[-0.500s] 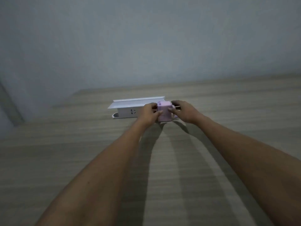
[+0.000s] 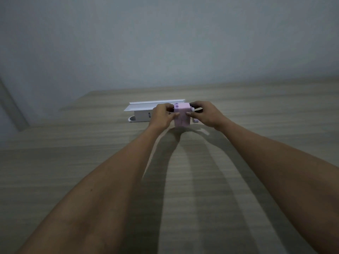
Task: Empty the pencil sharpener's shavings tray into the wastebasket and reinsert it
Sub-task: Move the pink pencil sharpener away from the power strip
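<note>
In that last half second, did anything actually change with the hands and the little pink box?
Very little. Both hands kept hold of the pink sharpener: the left hand on its left side, the right hand on the crank side. The sharpener may have tipped slightly in their grip, but I cannot be sure. The white power strip behind it and the wooden table stayed as they were. No tray is out yet.
</note>
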`<state>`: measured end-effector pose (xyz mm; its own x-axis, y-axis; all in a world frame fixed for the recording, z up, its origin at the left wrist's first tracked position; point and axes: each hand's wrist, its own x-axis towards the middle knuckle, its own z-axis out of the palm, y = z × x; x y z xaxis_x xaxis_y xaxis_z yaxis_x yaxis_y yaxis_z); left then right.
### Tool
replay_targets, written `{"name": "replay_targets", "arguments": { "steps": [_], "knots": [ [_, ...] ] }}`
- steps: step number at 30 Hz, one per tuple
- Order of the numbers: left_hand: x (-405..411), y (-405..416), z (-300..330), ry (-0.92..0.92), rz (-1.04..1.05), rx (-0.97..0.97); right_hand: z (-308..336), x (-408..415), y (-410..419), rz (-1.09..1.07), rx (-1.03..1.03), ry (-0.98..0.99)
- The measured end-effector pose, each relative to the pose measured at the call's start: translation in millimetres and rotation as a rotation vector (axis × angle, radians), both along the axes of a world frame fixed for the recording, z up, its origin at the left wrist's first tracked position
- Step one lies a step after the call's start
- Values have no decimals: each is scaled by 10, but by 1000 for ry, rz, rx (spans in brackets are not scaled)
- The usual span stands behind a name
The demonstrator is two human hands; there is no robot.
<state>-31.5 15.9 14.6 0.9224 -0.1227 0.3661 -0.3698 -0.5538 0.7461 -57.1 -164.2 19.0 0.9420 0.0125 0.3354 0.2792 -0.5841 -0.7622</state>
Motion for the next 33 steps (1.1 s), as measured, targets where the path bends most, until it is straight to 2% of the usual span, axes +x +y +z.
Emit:
{"name": "replay_targets", "arguments": {
  "steps": [10,19,25,28,33],
  "knots": [
    [-1110,350,301,-37,11,-25,289,-1137,292,75,107,25],
    [-1988,585,64,16,-43,-65,17,-1936,449,121,111,38],
    [-2217,593,-226,54,-37,-95,-232,-2144,426,105,92,48],
    [-2229,585,-288,72,-47,-177,-298,-2163,422,114,147,61],
    [-2196,653,-376,195,-127,-199,-370,-2114,409,139,169,83]
  ]
}}
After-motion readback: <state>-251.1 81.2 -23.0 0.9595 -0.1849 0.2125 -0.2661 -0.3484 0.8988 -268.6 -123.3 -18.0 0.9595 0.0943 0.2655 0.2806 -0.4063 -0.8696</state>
